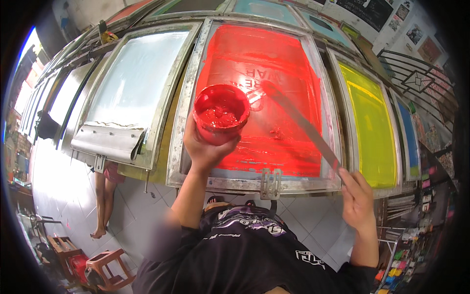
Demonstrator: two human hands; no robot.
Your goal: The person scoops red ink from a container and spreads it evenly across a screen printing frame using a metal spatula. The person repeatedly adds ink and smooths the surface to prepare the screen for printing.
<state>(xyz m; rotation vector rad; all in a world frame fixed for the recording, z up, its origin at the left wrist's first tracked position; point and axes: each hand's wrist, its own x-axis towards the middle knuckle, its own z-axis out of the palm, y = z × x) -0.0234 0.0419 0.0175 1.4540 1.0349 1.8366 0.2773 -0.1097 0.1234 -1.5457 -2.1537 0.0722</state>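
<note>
Head view shows the left hand (pixel 208 153) cradling a red tub (pixel 215 134) mid-frame over the red-coated screen (pixel 225 184) while the right hand (pixel 358 198), gripping a long spatula (pixel 306 130) at lower right, apparently transfers ink (pixel 219 116), the next stroke likely calling for a level tub.

12–1 o'clock: dark block capitals (pixel 263 75) on red screen (pixel 259 44) | 6 o'clock: white-and-purple print (pixel 262 224) across black shirt (pixel 220 267) | 5 o'clock: white lettering (pixel 310 257), same shirt | 1–2 o'clock: pale writing (pixel 363 7) on dark board (pixel 372 15) (too small to read)
</note>
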